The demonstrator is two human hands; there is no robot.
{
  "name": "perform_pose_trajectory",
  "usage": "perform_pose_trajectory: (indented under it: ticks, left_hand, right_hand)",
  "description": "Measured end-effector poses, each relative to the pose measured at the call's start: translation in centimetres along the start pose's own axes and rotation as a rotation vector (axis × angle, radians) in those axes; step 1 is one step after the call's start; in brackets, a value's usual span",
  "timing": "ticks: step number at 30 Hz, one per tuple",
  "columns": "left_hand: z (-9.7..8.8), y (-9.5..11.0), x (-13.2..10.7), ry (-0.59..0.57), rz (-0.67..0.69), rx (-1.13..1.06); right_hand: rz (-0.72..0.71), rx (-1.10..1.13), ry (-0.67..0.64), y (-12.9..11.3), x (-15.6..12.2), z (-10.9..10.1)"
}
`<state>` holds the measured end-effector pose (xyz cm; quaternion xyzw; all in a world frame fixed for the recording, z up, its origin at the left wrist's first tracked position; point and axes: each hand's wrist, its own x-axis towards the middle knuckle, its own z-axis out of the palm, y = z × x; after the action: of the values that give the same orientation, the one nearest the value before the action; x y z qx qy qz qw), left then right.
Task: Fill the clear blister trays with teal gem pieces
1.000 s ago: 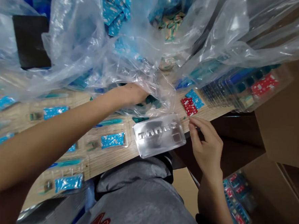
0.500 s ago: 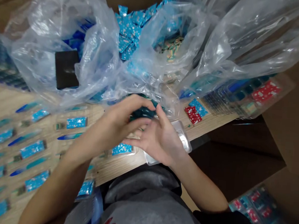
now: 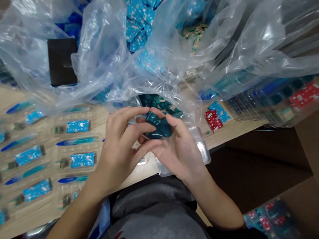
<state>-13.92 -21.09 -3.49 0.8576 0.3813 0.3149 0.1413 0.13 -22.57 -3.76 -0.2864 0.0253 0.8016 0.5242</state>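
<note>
Both hands meet over the front edge of the table. Between their fingers is a small cluster of dark teal glossy pieces [image 3: 161, 130]; their exact kind is unclear. My left hand [image 3: 121, 142] grips it from the left with bent fingers, and my right hand [image 3: 183, 151] cups its right side, thumb on top. Just behind the fingers, more dark teal pieces [image 3: 163, 104] lie in an open clear plastic bag. A clear plastic blister tray [image 3: 204, 153] sits partly under my right hand. Another clear tray edge [image 3: 143, 161] shows between the wrists, mostly hidden.
Large clear bags [image 3: 101, 44] line the back, with blue patterned packets [image 3: 139, 22] among them. A black rectangular object [image 3: 62, 61] rests on the left bag. Filled blister trays [image 3: 78, 127] cover the table's left. Red [image 3: 214, 120] and blue packets [image 3: 221, 111] lie right, beside stacked trays [image 3: 282, 101].
My left hand has moved back from the bag and opened its grip outward, so the teal pieces show more. My right hand has shifted slightly to the right. The camera view has also shifted.
</note>
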Motion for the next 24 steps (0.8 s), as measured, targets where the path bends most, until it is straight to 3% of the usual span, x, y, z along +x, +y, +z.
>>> perform_pose_trajectory:
  ticks: [3, 6, 9, 12, 15, 19, 21, 24]
  left_hand:
    - [-0.1, 0.8, -0.9, 0.126, -0.077, -0.024]
    - [0.1, 1.6, -1.6, 0.251, -0.258, -0.305]
    - [0.5, 2.0, -2.1, 0.232, -0.321, -0.460]
    - [0.7, 1.9, -1.8, 0.277, -0.307, -0.355]
    - [0.6, 0.9, 0.0, 0.365, -0.282, -0.169]
    - [0.4, -0.9, 3.2, 0.089, -0.170, 0.212]
    - [0.1, -1.0, 3.6, -0.044, -0.132, 0.316]
    - [-0.6, 0.3, 1.7, -0.129, -0.189, 0.109]
  right_hand:
    - [0.000, -0.075, -0.002, -0.1, -0.6, 0.1]
    - [-0.013, -0.110, -0.028, 0.0, -1.3, -0.1]
    - [-0.051, -0.082, -0.006, 0.5, -1.3, -0.3]
    - [-0.064, -0.050, 0.020, 1.0, -0.9, -0.2]
    - [-0.046, -0.086, 0.047, 1.0, -0.7, 0.2]
    - [-0.090, -0.125, 0.101, 0.7, -1.3, 0.2]
    - [-0.144, -0.139, 0.113, 0.6, -1.9, -0.2]
    - [-0.196, -0.159, 0.132, 0.7, -2.5, -0.6]
